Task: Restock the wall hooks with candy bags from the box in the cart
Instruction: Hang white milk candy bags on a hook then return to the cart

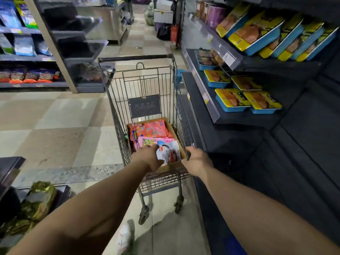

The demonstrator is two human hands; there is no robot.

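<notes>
The open brown cardboard box (pixel 175 137) sits low inside the grey wire shopping cart (pixel 147 85), against its near end, and it is packed with flat candy bags: orange-red printed bags (pixel 149 129) at the far side, a pink bag (pixel 147 141) in the middle, and a white bag with red print (pixel 170 153) nearest the person. The left hand (pixel 150 158) reaches down into the box with its fingers curled onto the white bag's near edge; whether it truly pinches the bag cannot be told, since the fingertips are hidden. The right hand (pixel 196 159) is wrapped around the cart's near right rim, just beside the box corner. A dark plastic placard (pixel 144 106) hangs on the cart's far inner wall, and the black push handle (pixel 136 58) lies at the far end. To the right, dark shelves (pixel 276 140) carry blue-and-yellow flat trays (pixel 257 32), some tilted upright, some lying flat. To the left, another dark shelf unit (pixel 27 57) holds blue and orange packets. The floor is pale checkered tile (pixel 55 122).
</notes>
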